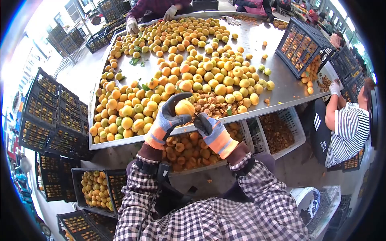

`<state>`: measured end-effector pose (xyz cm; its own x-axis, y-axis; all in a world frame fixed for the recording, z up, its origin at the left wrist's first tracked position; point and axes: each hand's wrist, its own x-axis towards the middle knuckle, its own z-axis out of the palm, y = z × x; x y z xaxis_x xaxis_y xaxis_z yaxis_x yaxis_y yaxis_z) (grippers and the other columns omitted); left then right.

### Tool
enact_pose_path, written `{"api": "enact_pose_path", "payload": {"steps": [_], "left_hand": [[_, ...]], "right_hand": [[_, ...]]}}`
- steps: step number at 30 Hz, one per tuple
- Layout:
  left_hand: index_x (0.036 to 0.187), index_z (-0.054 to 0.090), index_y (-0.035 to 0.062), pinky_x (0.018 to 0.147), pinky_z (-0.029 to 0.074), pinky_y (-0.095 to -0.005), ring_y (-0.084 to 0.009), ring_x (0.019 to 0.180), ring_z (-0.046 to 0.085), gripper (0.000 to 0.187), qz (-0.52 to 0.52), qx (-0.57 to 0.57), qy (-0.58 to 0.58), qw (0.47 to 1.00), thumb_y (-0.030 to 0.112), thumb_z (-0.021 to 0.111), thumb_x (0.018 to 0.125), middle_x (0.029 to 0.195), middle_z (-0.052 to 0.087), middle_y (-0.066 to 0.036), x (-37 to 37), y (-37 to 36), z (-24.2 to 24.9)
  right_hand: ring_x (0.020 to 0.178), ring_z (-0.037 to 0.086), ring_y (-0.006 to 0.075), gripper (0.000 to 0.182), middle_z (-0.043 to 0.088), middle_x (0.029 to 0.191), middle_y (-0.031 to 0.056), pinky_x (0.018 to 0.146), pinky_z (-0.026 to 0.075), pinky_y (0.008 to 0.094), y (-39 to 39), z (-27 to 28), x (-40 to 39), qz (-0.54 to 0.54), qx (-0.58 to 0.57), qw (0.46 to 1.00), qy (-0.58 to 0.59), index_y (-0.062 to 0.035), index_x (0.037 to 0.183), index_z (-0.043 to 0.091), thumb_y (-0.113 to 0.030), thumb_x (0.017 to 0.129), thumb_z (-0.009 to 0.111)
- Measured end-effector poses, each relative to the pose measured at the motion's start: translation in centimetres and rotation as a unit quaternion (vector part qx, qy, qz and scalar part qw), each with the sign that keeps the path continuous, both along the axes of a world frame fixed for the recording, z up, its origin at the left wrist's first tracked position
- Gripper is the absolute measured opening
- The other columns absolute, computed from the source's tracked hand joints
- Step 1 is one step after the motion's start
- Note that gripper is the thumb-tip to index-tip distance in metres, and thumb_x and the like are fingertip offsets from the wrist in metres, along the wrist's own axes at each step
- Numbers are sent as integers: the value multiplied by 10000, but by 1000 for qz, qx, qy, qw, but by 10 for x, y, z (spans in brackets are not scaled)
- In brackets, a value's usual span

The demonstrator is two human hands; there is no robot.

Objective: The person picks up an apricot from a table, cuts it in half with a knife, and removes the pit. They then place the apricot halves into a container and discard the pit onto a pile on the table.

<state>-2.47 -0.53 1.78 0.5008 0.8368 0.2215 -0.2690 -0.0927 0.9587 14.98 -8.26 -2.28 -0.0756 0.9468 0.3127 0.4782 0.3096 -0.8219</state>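
My left hand (164,122), in a grey and orange work glove, is closed around a yellow-orange apricot (185,107) above the table's near edge. Just right of the fruit, my gloved right hand (214,133) has its fingers pressed together. A thin dark tip shows at those fingers, too small to name. Behind the hands lies a heap of brown apricot pits (211,105). Whole apricots (126,110) spread over the metal table (148,70). Below the edge, a crate of split apricots (189,154) sits in front of my lap.
A crate (277,134) of brown pits stands under the table to the right. A black crate (301,46) tips fruit onto the tabletop. Black crates (52,116) of apricots are stacked at left. A person in stripes (348,124) sits at right; gloved hands (171,14) work across the table.
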Motion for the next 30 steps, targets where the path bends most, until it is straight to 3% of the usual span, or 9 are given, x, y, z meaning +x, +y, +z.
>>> {"api": "enact_pose_path", "payload": {"steps": [4,6,7,10,13,20,24,26,30], "left_hand": [[1294,516,0,880,500,-314,-168,1018,607,657,29,25,-5,999,324,776,785,1102,631,-66,12,-14,-10],[1322,486,0,815,509,-318,-185,950,617,587,1,-222,-185,957,364,654,893,1044,636,-70,24,-27,-27],[1336,470,4,794,499,-311,-193,912,614,544,-92,-212,-188,954,387,550,957,1005,633,-70,20,-26,-32],[1328,489,9,855,483,-299,-171,964,605,569,32,-158,-100,982,391,601,921,1059,632,-63,22,-24,-28],[1294,540,6,927,458,-275,-128,1045,576,650,-15,-68,35,997,264,799,757,1174,604,-44,2,-6,-9],[1266,550,-13,884,493,-269,-125,1021,587,702,-41,-11,36,998,156,871,666,1108,624,-43,-1,4,-18],[1245,562,-1,863,484,-276,-119,957,592,572,19,-58,-46,997,362,729,836,1040,632,-39,17,-23,-15],[1195,587,7,794,468,-265,-126,872,590,443,39,-276,-150,949,372,580,944,1006,626,-46,27,-38,-25],[1228,574,6,852,471,-261,-116,942,593,465,31,-193,-76,978,371,591,940,1036,634,-41,24,-33,-15]], "right_hand": [[928,644,374,392,663,979,213,756,524,422,1,-10,-11,-49,8,997,-57,-28,1223,527,-174,872,621],[917,638,384,385,659,966,215,752,518,438,7,-23,-17,-61,-22,995,-75,-42,1217,525,-197,876,614],[906,632,394,378,655,954,216,747,512,455,10,-28,-17,-69,-49,992,-96,-55,1211,523,-219,880,607],[926,630,393,388,656,979,212,772,510,452,13,-32,-15,-57,-21,997,-56,-51,1203,526,-203,861,627],[943,628,389,391,655,996,210,780,508,450,6,-17,-7,-31,-55,997,-50,-54,1205,530,-195,855,633],[834,638,406,288,659,843,202,687,512,454,-3,-2,-10,-60,26,996,-60,-41,1108,552,-219,892,620],[782,625,402,226,641,821,194,627,491,467,-1,-2,-13,-75,37,996,-39,-48,1052,551,-216,912,607],[742,629,412,208,643,772,195,599,489,489,4,-14,-16,-93,89,991,-36,-69,1018,524,-245,926,584],[742,633,406,199,640,759,190,603,500,476,6,-16,-12,-89,65,990,-84,-83,1037,526,-236,919,578]]}}
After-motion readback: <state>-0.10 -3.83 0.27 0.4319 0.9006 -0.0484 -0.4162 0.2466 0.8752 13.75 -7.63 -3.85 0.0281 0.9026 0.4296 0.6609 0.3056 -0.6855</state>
